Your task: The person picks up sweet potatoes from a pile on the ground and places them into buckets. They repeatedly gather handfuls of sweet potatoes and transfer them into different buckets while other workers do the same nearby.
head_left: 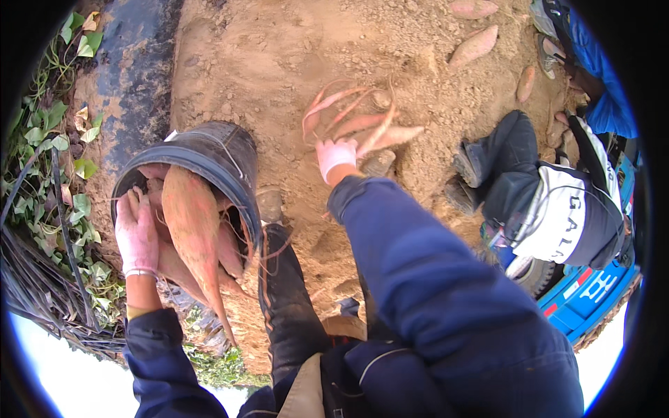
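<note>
A black bucket [237, 150] leans toward me on the left, its mouth full of sweet potatoes. One large sweet potato [191, 223] sticks out past the rim, tapering to a thin root. My left hand [137, 233], in a pink glove with a white cuff, grips the bucket's left rim, its fingers reaching inside beside the sweet potatoes. In front of me, my right hand [337, 157], also gloved in pink, is closed around a bunch of slender sweet potatoes [359, 124] with long stringy roots, just above the soil. The right palm and thumb are partly hidden.
Loose sweet potatoes [474, 46] lie on the soil [279, 70] at the far right. Another person [557, 202] in dark trousers is close on my right, by a blue vehicle [589, 296]. Black plastic sheeting [136, 76] and green vines [52, 139] border the left.
</note>
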Action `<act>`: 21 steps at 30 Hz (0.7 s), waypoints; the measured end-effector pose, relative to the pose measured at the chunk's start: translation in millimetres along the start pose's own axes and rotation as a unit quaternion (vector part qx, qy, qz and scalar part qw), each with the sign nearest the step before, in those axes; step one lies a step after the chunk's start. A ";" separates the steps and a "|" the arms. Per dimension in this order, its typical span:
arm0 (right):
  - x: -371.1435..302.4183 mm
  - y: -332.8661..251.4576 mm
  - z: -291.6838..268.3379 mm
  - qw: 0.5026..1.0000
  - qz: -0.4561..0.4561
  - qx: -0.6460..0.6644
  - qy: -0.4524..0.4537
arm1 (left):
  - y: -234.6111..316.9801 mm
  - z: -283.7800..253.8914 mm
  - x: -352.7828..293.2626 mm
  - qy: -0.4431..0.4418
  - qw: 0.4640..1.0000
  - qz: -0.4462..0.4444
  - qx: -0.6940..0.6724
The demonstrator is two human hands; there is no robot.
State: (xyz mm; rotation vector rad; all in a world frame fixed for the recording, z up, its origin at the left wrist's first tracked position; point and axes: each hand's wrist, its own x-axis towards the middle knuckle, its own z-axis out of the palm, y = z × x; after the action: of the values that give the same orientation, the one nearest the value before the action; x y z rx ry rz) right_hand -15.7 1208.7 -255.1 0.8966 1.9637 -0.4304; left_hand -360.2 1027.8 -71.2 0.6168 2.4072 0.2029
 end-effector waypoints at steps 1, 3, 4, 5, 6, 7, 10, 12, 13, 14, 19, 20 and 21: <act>2.5 -9.2 18.7 0.998 0.039 -0.035 0.040 | -0.2 -1.6 0.4 0.001 1.000 -0.012 0.000; 12.4 -9.5 39.3 0.996 0.024 -0.038 0.079 | -2.5 -2.5 1.9 0.026 0.999 0.018 0.015; 14.7 -3.5 42.6 0.998 -0.005 -0.036 0.048 | -4.0 -2.5 3.4 0.022 0.998 0.052 0.038; 13.4 5.6 41.9 0.999 -0.016 -0.039 0.007 | -5.6 -2.3 4.7 0.004 0.994 0.096 0.054; 12.3 14.9 36.0 0.996 -0.043 -0.072 -0.012 | -7.3 -2.2 5.7 -0.010 0.996 0.073 0.048; 8.3 25.2 26.7 0.995 -0.057 -0.051 -0.068 | -9.1 -0.9 6.4 -0.005 0.998 0.047 0.036; -32.7 50.1 -9.1 0.984 -0.095 -0.009 -0.152 | -16.9 2.5 5.9 0.012 1.000 0.012 -0.003; -74.3 76.3 -35.0 0.987 -0.116 0.035 -0.109 | -25.0 8.5 6.3 0.028 0.999 0.006 0.031; -96.4 93.0 -48.6 0.988 -0.124 0.048 -0.077 | -30.2 11.5 7.4 0.043 0.999 0.018 0.018; -116.5 109.4 -62.5 0.989 -0.126 0.062 -0.045 | -35.5 15.6 8.9 0.057 0.997 0.050 0.028; -201.2 207.7 -131.5 0.985 -0.078 0.151 -0.016 | -49.1 12.0 19.3 0.040 0.976 0.148 0.152; -217.5 226.5 -142.6 0.978 -0.077 0.192 -0.023 | -43.4 1.4 17.9 -0.058 0.984 0.007 0.171; -232.8 246.2 -152.2 0.967 -0.087 0.239 -0.007 | -32.8 -10.5 16.3 -0.045 0.983 0.017 0.179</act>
State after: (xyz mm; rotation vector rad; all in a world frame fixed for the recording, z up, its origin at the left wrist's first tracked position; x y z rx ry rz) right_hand 150.8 1369.6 35.3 1.0113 1.9670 -1.0423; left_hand -390.3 1006.9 -81.4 0.8096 2.3631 -0.2460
